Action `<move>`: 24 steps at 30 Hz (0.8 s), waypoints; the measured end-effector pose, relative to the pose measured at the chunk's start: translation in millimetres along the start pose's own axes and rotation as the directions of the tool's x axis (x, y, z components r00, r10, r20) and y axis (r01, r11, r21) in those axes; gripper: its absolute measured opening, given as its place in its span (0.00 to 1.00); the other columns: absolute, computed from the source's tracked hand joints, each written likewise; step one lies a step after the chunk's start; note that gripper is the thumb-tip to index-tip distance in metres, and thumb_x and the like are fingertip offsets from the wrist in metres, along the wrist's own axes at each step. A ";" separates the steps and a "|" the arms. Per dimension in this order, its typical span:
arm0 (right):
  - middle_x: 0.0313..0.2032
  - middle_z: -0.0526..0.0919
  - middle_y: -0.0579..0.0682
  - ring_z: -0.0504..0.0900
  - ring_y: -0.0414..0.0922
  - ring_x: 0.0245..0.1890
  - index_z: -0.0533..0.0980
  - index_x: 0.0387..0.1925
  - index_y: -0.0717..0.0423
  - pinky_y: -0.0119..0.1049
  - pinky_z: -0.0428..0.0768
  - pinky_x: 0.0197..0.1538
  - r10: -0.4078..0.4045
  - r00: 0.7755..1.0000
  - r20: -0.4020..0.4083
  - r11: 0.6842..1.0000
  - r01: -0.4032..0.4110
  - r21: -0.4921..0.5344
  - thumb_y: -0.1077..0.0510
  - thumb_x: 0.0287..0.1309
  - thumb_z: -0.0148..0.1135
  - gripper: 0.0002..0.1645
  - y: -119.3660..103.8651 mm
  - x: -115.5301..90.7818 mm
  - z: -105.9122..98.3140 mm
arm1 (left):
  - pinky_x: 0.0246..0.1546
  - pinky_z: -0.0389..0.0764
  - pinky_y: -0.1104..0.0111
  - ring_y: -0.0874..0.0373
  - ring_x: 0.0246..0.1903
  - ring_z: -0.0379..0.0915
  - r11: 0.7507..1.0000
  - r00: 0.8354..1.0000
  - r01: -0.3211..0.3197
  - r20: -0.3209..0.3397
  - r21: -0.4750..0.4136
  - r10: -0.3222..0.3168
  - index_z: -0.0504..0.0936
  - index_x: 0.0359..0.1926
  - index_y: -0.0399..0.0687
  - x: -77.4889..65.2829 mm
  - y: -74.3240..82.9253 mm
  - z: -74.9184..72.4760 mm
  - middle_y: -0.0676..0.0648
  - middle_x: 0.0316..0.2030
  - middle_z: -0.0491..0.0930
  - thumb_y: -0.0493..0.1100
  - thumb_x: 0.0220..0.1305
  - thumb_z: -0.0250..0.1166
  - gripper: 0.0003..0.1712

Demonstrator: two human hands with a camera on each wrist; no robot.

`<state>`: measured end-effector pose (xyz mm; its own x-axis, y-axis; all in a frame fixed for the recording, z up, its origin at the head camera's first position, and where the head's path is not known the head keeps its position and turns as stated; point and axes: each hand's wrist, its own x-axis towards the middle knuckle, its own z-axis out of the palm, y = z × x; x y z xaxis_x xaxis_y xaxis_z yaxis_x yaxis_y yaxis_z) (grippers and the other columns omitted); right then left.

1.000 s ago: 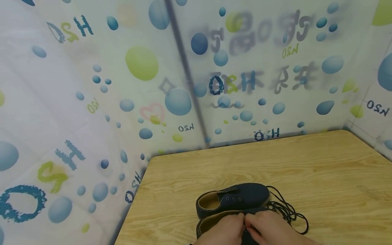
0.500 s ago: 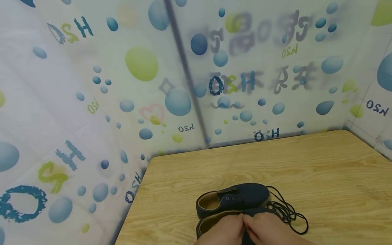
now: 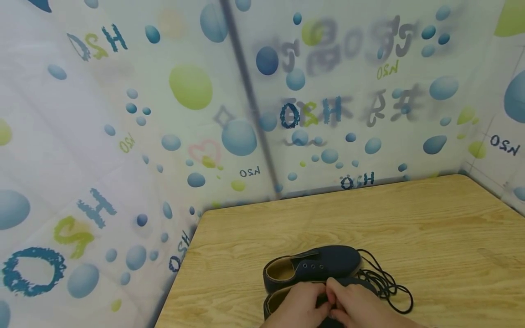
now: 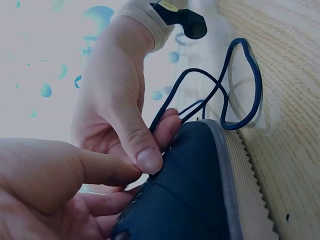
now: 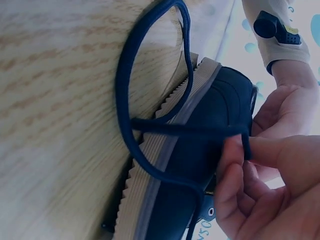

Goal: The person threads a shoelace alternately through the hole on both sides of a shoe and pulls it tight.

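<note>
Two dark shoes lie side by side at the near edge of the wooden table (image 3: 246, 237), toes to the right. The far shoe (image 3: 338, 264) shows three bare eyelets; the near shoe (image 4: 185, 185) is partly covered by the hands. The left hand (image 3: 301, 303), fingers bent and drawn together, touches the near shoe along its eyelet edge; what, if anything, lies between its fingertips cannot be told. The right hand (image 3: 357, 303), fingers curled, meets it from the right and pinches a dark lace (image 5: 122, 90), one strand of which bends over the forefinger. The thumb rests on the upper of the near shoe. Loose loops of lace lie to the right of both toes. Beyond the table hangs a pale sheet (image 3: 361, 68) printed with blue and green drops.
</note>
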<state>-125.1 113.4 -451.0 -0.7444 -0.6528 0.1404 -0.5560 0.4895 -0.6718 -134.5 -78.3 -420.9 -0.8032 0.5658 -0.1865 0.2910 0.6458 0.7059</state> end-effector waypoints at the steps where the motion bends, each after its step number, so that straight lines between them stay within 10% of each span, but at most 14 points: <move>1: 0.19 0.72 0.32 0.67 0.25 0.18 0.66 0.35 0.45 0.23 0.68 0.22 0.027 1.000 0.001 1.000 -0.027 0.003 0.51 0.62 0.66 0.15 0.6 0.0 0.0 | 0.29 0.70 0.77 0.74 0.25 0.69 1.000 1.000 0.002 -0.007 -0.001 -0.002 0.85 0.38 0.52 -0.1 0.6 -0.1 0.59 0.31 0.84 0.45 0.67 0.64 0.05; 18: 0.17 0.71 0.34 0.67 0.31 0.14 0.71 0.28 0.40 0.27 0.65 0.19 0.225 0.973 0.049 0.973 -0.228 0.044 0.42 0.58 0.67 0.15 8.8 0.4 -3.0 | 0.22 0.66 0.76 0.68 0.16 0.65 0.993 0.999 0.050 0.008 -0.107 -0.050 0.88 0.45 0.46 -2.6 1.5 -2.3 0.55 0.29 0.86 0.48 0.67 0.64 0.13; 24: 0.27 0.80 0.33 0.74 0.28 0.23 0.78 0.37 0.43 0.28 0.70 0.25 0.216 0.971 0.106 0.968 -0.227 0.106 0.40 0.59 0.66 0.15 10.2 1.9 -6.1 | 0.31 0.75 0.79 0.75 0.29 0.76 0.987 0.997 -0.038 -0.077 -0.157 0.026 0.89 0.44 0.45 -3.5 3.6 -4.9 0.53 0.37 0.88 0.44 0.67 0.65 0.11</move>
<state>-134.5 120.7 -453.1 -0.8032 -0.5895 -0.0856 -0.3304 0.5604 -0.7595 -133.2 -80.5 -414.3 -0.8330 0.5413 -0.1145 0.2362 0.5349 0.8112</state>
